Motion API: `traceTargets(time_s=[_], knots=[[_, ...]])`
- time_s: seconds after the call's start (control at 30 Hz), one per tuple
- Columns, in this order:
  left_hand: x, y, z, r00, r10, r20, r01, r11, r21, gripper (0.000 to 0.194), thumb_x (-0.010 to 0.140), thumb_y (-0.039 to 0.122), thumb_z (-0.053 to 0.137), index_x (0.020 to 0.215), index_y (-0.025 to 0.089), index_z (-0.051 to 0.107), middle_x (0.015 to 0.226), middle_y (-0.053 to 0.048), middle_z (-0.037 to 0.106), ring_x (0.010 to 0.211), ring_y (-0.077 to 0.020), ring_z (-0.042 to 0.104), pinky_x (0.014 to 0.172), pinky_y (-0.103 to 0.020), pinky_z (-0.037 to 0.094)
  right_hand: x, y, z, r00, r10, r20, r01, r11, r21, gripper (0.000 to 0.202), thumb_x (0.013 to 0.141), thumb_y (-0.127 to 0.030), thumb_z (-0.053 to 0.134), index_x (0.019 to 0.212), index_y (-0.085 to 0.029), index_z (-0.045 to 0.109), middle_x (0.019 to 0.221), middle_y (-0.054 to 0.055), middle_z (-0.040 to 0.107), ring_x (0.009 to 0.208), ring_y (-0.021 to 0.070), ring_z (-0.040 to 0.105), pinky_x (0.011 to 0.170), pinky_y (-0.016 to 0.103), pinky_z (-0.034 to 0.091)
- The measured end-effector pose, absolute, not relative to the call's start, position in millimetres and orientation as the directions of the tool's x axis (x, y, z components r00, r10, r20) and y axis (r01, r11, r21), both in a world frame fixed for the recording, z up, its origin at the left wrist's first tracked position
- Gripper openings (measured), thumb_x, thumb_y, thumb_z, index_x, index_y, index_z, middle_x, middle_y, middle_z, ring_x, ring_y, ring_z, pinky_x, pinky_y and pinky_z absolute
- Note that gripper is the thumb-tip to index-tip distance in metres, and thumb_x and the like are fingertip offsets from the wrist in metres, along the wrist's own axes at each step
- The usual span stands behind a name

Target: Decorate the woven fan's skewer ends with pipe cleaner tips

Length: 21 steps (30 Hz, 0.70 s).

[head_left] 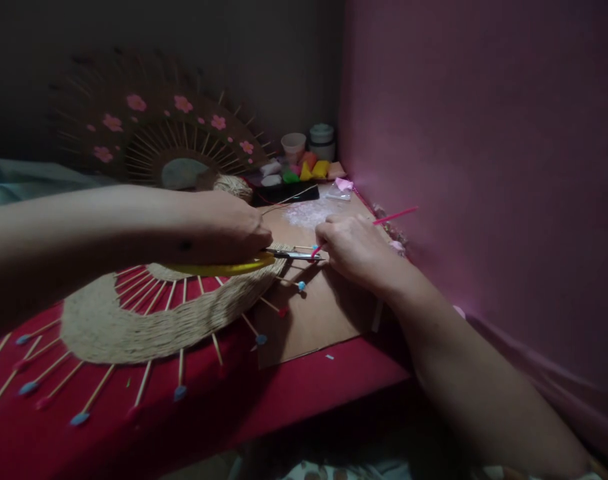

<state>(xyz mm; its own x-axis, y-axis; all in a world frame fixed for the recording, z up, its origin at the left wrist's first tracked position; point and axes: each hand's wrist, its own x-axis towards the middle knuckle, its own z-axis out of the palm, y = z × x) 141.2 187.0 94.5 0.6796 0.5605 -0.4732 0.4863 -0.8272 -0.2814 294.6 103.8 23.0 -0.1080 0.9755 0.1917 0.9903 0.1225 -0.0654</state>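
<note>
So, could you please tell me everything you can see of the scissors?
The scissors have a yellow handle, apparently plastic, and shiny metal blades. The left hand grips them, hiding part of the handle. They extend sideways over the fan, blades pointing towards the right hand. A pink strand meets the blades near their tips; whether they are parted is hard to tell.

Dim light (murky at upper left) casts soft shadows on the cardboard (309, 327).
</note>
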Motion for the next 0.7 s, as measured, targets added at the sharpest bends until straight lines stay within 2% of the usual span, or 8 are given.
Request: traceTargets(time_s=[0.1,0.2,0.27,0.37,0.57,0.63,0.7], knots=[[141,184,93,0.694,0.54,-0.477,0.389,-0.838,-0.383,0.018,0.074,0.011,0.059,0.058,0.017,0.059,0.045,0.005,0.031,0.053,-0.0167,0.052,0.072,-0.04,0.047,296,104,22,-0.103,0.976,0.192,0.99,0.119,-0.072,0.023,0.084,-0.011,0.046,0.087,-0.018,0.068,0.085,0.007,0.065,0.074,0.0166,0.05,0.063,0.032,0.025],[136,184,90,0.721,0.468,-0.511,0.22,-0.854,-0.471,0.016,0.081,0.017,0.053,0.073,0.018,0.067,0.055,0.0,0.048,0.055,-0.017,0.053,0.062,-0.032,0.044,296,105,22,-0.108,0.976,0.191,0.99,0.124,-0.074,0.023,0.084,-0.012,0.046,0.087,-0.018,0.068,0.086,0.007,0.065,0.074,0.0169,0.051,0.063,0.032,0.026],[132,184,88,0.719,0.449,-0.53,0.174,-0.855,-0.488,0.017,0.083,0.02,0.052,0.082,0.018,0.069,0.064,-0.002,0.058,0.057,-0.0168,0.055,0.056,-0.028,0.04,295,106,21,-0.106,0.977,0.187,0.99,0.122,-0.076,0.022,0.083,-0.012,0.047,0.087,-0.018,0.068,0.085,0.007,0.065,0.075,0.0171,0.051,0.063,0.032,0.027],[130,180,84,0.716,0.459,-0.526,0.173,-0.847,-0.503,0.019,0.085,0.023,0.052,0.088,0.018,0.07,0.069,-0.003,0.063,0.057,-0.0158,0.055,0.05,-0.026,0.032,296,106,19,-0.098,0.976,0.192,0.99,0.115,-0.08,0.022,0.081,-0.011,0.048,0.086,-0.018,0.069,0.085,0.008,0.065,0.074,0.0171,0.051,0.063,0.032,0.028],[106,190,85,0.775,0.474,-0.417,0.295,-0.856,-0.426,0.021,0.088,0.028,0.049,0.09,0.02,0.069,0.07,0.0,0.063,0.055,-0.0103,0.051,0.05,-0.023,0.028,300,110,11,-0.048,0.969,0.242,0.996,0.064,-0.057,0.021,0.079,-0.009,0.048,0.084,-0.017,0.067,0.084,0.008,0.065,0.072,0.0172,0.051,0.062,0.031,0.028],[85,195,94,0.748,0.576,-0.329,0.448,-0.805,-0.389,0.023,0.087,0.033,0.05,0.084,0.02,0.068,0.059,0.004,0.056,0.048,-0.0081,0.046,0.051,-0.02,0.029,301,111,9,-0.005,0.96,0.278,0.997,0.027,-0.078,0.022,0.08,-0.01,0.046,0.087,-0.017,0.066,0.086,0.008,0.065,0.073,0.0174,0.052,0.06,0.03,0.027],[54,194,101,0.628,0.77,-0.109,0.723,-0.63,-0.283,0.025,0.08,0.041,0.057,0.075,0.018,0.067,0.049,0.007,0.047,0.044,-0.0068,0.043,0.054,-0.018,0.033,301,111,8,0.026,0.951,0.307,0.993,0.011,-0.119,0.023,0.081,-0.011,0.045,0.089,-0.018,0.064,0.087,0.008,0.065,0.075,0.0178,0.053,0.059,0.029,0.027]])
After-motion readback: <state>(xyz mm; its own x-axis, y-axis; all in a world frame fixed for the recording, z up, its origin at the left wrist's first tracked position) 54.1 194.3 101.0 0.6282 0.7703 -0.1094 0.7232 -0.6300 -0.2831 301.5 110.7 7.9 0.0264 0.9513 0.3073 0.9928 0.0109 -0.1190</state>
